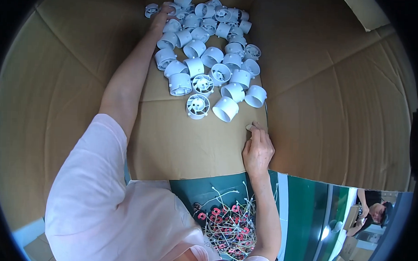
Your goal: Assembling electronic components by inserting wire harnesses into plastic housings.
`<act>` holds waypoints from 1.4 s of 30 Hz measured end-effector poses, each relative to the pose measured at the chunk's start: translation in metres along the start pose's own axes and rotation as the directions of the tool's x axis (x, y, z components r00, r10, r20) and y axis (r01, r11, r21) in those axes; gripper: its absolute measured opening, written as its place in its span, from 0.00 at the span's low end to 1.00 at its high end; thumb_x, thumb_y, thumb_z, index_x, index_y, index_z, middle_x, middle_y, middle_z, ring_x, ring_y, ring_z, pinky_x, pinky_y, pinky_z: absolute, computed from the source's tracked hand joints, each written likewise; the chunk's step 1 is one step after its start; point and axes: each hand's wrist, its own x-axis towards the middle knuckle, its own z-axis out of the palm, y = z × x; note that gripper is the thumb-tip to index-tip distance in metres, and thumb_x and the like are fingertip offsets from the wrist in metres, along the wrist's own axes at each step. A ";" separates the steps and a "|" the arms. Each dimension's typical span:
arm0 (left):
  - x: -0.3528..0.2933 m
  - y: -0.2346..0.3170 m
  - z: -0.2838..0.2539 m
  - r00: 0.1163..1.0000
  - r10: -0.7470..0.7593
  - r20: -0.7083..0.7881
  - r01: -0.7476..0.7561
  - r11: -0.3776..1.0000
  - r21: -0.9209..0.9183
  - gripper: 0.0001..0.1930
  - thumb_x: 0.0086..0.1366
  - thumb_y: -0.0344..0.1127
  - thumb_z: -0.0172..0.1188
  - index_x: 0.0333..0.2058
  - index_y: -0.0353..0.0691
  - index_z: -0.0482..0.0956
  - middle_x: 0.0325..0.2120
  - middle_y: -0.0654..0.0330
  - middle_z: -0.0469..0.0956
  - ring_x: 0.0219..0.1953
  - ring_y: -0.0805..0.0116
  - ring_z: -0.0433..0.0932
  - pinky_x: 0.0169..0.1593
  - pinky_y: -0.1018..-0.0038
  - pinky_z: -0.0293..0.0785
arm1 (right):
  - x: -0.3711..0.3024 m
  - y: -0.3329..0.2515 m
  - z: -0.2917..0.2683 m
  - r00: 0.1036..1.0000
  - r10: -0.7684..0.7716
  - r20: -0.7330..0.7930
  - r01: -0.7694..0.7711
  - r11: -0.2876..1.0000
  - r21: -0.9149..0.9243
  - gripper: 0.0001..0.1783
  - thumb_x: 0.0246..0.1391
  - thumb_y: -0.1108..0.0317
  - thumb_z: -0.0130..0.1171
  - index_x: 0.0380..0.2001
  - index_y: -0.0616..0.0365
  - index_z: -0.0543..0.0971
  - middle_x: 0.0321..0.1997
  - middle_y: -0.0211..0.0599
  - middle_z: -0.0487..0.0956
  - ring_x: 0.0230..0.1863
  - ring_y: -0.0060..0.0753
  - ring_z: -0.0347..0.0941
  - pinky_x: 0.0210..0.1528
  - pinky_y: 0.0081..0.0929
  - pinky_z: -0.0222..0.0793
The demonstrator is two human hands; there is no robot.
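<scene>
Many short white plastic fan housings (pixel 226 109) lie scattered over the far part of a cardboard box's floor (pixel 190 139). Some stand on end and show a spoked hub inside; others are on their sides. My left hand (pixel 164 15) reaches to the far left of the pile, its fingers closed around one white housing (pixel 172 9) that they partly cover. Close to the right wall, my right hand (pixel 259 150) rests on the box floor with its fingers curled together. A small pale spot shows at its fingertips, too small to name.
Tall cardboard walls (pixel 334 98) rise on both sides. Below the box's near edge, a green surface (pixel 188 194) bears a heap of small red and black coils with pale wires (pixel 231 228). A person (pixel 369 214) works at the far right.
</scene>
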 end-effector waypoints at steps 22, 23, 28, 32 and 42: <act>0.005 0.003 0.010 0.988 0.109 -0.114 -0.129 0.974 -0.187 0.35 0.62 0.64 0.42 0.47 0.35 0.75 0.43 0.49 0.76 0.48 0.57 0.73 0.52 0.64 0.66 | 0.001 -0.002 -0.003 1.000 0.029 -0.011 -0.028 0.998 0.052 0.18 0.36 0.87 0.50 0.35 0.61 0.73 0.45 0.47 0.76 0.42 0.49 0.74 0.45 0.35 0.72; 0.008 -0.001 0.013 1.000 -0.027 -0.009 0.021 0.914 -0.406 0.34 0.62 0.64 0.43 0.45 0.36 0.77 0.43 0.51 0.76 0.47 0.60 0.73 0.51 0.65 0.67 | 0.001 -0.001 -0.003 0.998 0.046 -0.038 -0.042 0.993 0.110 0.18 0.36 0.86 0.50 0.35 0.61 0.73 0.46 0.47 0.75 0.43 0.49 0.74 0.46 0.36 0.71; 0.027 -0.015 0.016 0.993 0.077 0.089 -0.056 0.974 -0.220 0.31 0.61 0.61 0.51 0.45 0.36 0.76 0.39 0.55 0.77 0.41 0.66 0.76 0.46 0.69 0.72 | 0.015 -0.028 -0.003 0.933 -0.322 -0.161 0.354 0.902 0.246 0.16 0.40 0.79 0.55 0.37 0.58 0.72 0.49 0.48 0.72 0.49 0.44 0.70 0.52 0.43 0.66; 0.115 -0.062 0.003 0.800 0.020 0.599 0.292 0.860 -0.418 0.36 0.52 0.43 0.65 0.57 0.40 0.61 0.53 0.45 0.64 0.56 0.47 0.61 0.60 0.55 0.54 | 0.053 -0.095 0.026 0.792 -0.610 -0.001 0.584 0.759 0.288 0.15 0.45 0.69 0.55 0.39 0.54 0.74 0.49 0.39 0.72 0.57 0.40 0.64 0.64 0.47 0.52; 0.114 -0.052 0.033 0.790 0.031 0.612 0.222 0.917 -0.332 0.28 0.56 0.48 0.60 0.51 0.38 0.69 0.47 0.50 0.70 0.49 0.56 0.68 0.52 0.63 0.61 | 0.076 -0.127 0.048 0.800 -0.565 0.201 0.559 0.824 0.095 0.21 0.45 0.66 0.51 0.45 0.56 0.73 0.50 0.41 0.72 0.57 0.39 0.64 0.65 0.42 0.50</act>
